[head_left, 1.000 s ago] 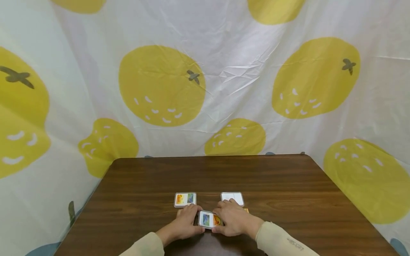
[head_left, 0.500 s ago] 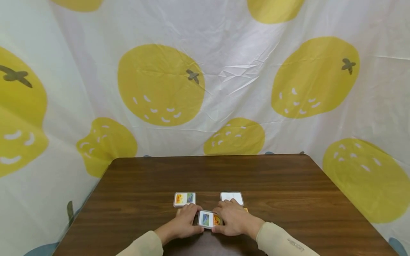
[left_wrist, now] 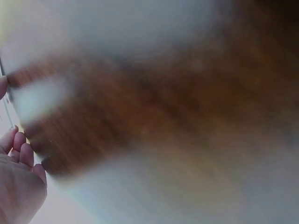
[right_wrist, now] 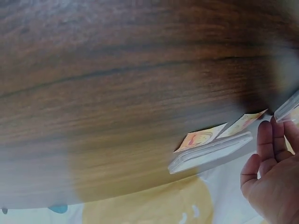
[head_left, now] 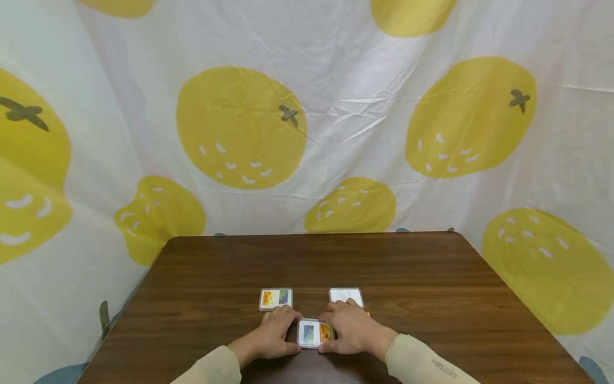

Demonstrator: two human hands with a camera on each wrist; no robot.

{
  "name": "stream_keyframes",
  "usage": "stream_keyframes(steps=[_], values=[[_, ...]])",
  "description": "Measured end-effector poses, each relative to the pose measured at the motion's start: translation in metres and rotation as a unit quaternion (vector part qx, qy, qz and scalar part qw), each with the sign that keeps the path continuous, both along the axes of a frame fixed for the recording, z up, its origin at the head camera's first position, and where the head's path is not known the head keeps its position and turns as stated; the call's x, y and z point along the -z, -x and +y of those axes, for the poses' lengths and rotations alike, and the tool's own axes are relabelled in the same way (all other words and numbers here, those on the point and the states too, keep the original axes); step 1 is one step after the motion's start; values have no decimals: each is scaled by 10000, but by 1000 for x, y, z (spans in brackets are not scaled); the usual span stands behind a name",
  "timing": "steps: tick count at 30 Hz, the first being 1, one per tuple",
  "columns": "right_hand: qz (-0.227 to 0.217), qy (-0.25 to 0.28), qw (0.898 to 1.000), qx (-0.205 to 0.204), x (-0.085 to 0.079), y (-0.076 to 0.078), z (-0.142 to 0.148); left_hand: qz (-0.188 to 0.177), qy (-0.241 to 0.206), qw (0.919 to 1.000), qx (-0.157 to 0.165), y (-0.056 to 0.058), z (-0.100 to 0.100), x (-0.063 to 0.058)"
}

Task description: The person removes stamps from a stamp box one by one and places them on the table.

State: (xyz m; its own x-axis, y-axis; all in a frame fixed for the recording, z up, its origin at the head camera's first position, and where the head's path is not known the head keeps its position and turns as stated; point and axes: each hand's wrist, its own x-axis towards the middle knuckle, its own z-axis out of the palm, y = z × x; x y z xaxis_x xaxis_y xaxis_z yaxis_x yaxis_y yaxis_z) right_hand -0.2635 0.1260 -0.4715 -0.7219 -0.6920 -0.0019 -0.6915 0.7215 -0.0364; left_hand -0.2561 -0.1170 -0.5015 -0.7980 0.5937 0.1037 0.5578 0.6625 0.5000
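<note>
A clear plastic case holding a blue-green and an orange stamp sits between both hands near the table's front. The left hand holds its left corners, with thumb in front and fingers behind. At its right end the right hand pinches it, covering part of the orange stamp. The right wrist view shows the case's edge at the right fingertips. In the left wrist view the left hand is only partly in frame. Beyond the right hand lies a white-faced case, partly covered by its fingers.
Another stamp case lies beyond the left hand. Two loose orange stamps with toothed edges, one of them a stamp, lie beside the white-faced case. The brown wooden table ends at a lemon-print cloth.
The held case has come slightly nearer the person and shows more fully. The left thumb has shifted a little left. The right hand is almost unmoved.
</note>
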Motion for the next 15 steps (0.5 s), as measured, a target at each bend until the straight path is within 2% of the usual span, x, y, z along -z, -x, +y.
stream_keyframes(steps=[10, 15], values=[[-93, 166, 9998, 15, 1, 2, 4, 62, 43, 10000, -60, 0, -1, 0], [-138, 367, 9992, -30, 2, 3, 5, -35, 55, 10000, -74, 0, -1, -1]])
